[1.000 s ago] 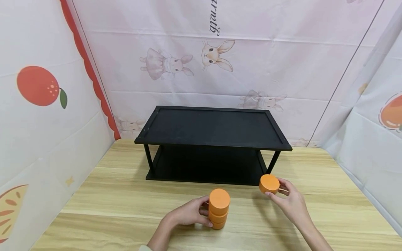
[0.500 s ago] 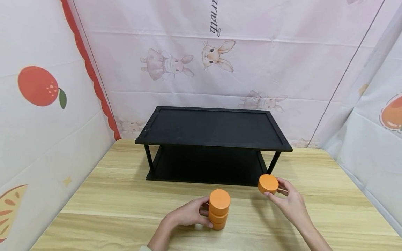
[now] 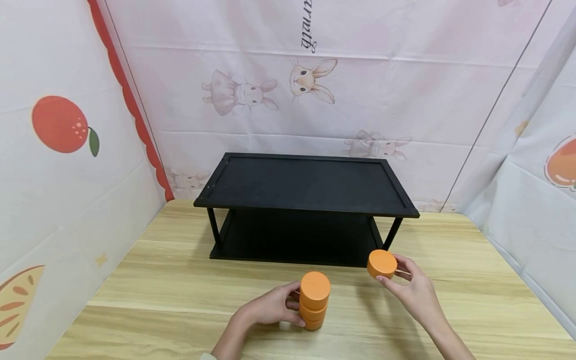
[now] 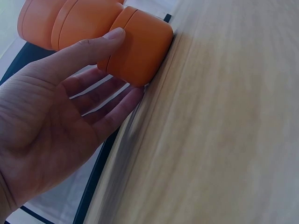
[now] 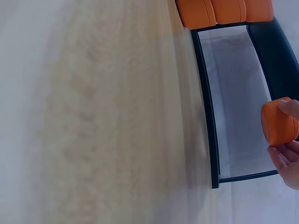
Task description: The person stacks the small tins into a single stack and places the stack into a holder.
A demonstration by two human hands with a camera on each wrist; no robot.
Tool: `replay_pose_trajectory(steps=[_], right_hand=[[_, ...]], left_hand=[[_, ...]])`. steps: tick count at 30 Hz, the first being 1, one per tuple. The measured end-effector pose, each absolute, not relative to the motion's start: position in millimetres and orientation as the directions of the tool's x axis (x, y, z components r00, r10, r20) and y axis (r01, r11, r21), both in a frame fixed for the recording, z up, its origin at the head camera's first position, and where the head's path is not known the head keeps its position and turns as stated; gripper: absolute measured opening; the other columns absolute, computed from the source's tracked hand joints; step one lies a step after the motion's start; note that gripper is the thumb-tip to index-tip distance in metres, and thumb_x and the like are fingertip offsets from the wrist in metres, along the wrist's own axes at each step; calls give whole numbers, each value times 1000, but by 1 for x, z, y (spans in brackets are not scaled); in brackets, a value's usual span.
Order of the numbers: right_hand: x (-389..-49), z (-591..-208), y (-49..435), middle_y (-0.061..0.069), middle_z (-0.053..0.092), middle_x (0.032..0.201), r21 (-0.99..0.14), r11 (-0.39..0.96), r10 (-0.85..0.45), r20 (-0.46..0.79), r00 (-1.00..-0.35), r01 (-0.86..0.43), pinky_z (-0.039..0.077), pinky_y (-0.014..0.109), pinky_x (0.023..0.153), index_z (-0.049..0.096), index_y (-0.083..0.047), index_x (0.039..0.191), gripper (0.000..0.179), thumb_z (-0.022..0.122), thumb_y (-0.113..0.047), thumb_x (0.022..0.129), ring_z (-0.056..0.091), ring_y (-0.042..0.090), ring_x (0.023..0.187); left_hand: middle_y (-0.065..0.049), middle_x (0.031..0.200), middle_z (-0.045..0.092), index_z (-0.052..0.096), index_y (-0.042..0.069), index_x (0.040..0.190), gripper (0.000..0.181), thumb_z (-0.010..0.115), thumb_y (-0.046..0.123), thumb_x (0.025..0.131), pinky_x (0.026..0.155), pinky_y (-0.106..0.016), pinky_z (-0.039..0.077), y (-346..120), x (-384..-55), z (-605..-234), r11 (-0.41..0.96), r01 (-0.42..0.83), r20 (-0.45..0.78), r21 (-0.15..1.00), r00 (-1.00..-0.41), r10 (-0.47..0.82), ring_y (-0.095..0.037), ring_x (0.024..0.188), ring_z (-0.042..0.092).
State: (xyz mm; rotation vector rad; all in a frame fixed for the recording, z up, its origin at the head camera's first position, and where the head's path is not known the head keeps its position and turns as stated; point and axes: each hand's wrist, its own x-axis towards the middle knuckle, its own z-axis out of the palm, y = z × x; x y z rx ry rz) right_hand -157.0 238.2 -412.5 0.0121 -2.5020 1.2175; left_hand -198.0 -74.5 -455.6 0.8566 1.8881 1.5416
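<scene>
A stack of three small round orange tins (image 3: 314,290) stands upright on the wooden table, in front of the black rack. My left hand (image 3: 270,305) grips the stack low from its left side. In the left wrist view the thumb presses the bottom tin (image 4: 140,49) near its seam, with the fingers curled behind it. My right hand (image 3: 418,292) pinches another orange tin (image 3: 382,264) between thumb and fingers. That tin is raised above the table, lid side up, to the right of the stack and by the rack's front right corner.
The two-tier black rack (image 3: 306,182) stands at the back of the wooden table (image 3: 148,285), its lower shelf (image 3: 292,240) facing me. Behind it hangs a pale rabbit-print cloth (image 3: 279,115). Fruit-print cloths (image 3: 90,200) enclose the left and right sides.
My right hand has drifted slightly left with its tin, closer to the stack. The left hand and the stack have stayed in place.
</scene>
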Motion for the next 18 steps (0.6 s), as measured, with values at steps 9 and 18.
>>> replay_pose_trajectory(steps=[9,18], right_hand=[[-155,-407,233,19,55,117,-748,643,138,324,-936,-164,52,41,74,51,0,123,64,79,-29,73,59,34,98],[-153,-403,228,19,56,116,-742,645,121,335,-934,-183,53,39,73,51,1,122,62,79,-24,73,59,33,97]], left_hand=[[-5,111,53,48,5,120,54,75,-3,73,86,-25,46,-76,-198,-455,149,111,-40,983,-659,751,-17,103,56],[-4,111,54,51,7,115,48,75,0,74,87,-25,46,-76,-198,-453,170,124,-44,978,-668,743,-17,104,55]])
